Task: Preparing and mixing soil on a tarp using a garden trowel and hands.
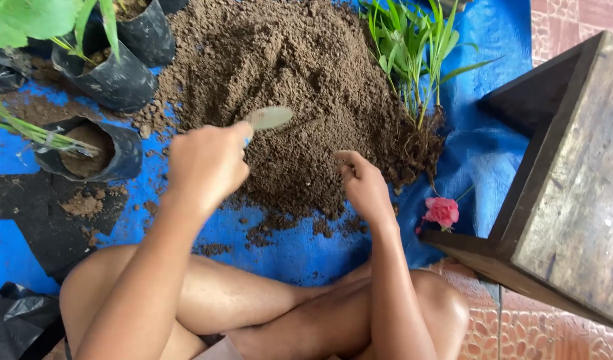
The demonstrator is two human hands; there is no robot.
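My left hand [206, 162] is closed in a fist around the handle of a small trowel [269, 118]. Its pale blade sticks out past my knuckles and lies flat over the near-left slope of the soil heap [300, 73]. The handle itself is hidden inside my fist, apart from a sliver of light blue at my thumb.

My right hand [364, 185] holds nothing. Its fingers are curled loosely and press into the near edge of the same heap, fingertips touching the dark crumbs.

The heap sits on a blue tarp [300, 250], filling its middle and running to its far edge. At the heap's right side a clump of green seedlings [413, 53] stands with bare tangled roots against the soil. A pink flower [442, 211] lies near the tarp's right edge, just beside a dark wooden stool [573, 193].

Along the tarp's left side stand black grow bags [113, 80], some with leafy plants in them. The nearest bag [93, 150] is part-filled with soil and holds a thin plant stem that leans to the left. Loose soil is scattered about these bags. My crossed legs [266, 307] rest at the tarp's near edge.
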